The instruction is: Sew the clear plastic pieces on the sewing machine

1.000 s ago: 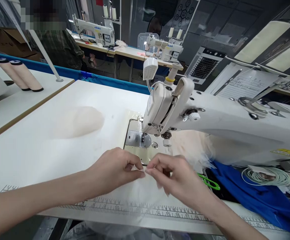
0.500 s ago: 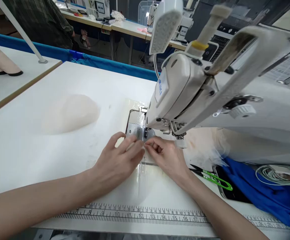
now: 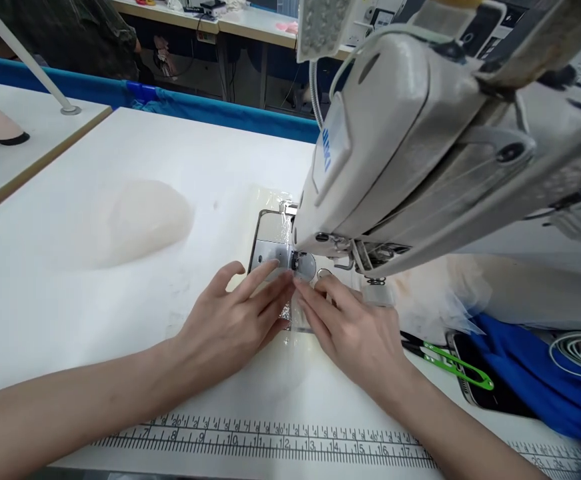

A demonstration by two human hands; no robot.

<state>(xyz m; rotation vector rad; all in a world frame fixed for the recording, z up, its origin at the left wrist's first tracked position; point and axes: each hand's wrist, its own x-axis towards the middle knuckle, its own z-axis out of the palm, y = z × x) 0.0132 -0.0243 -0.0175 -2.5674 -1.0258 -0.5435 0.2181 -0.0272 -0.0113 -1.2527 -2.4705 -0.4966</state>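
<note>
Left hand (image 3: 237,317) and right hand (image 3: 355,320), fingers extended, nearly meet at six o'clock from the sewing machine's (image 3: 370,140) presser foot (image 3: 295,260). Whether either grips anything is unclear.

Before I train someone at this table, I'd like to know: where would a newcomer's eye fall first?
Probably the white sewing machine head at upper right. Below it, the left hand and right hand are close together at the metal plate. Farther right, bright green snips lie near blue cloth.
</note>
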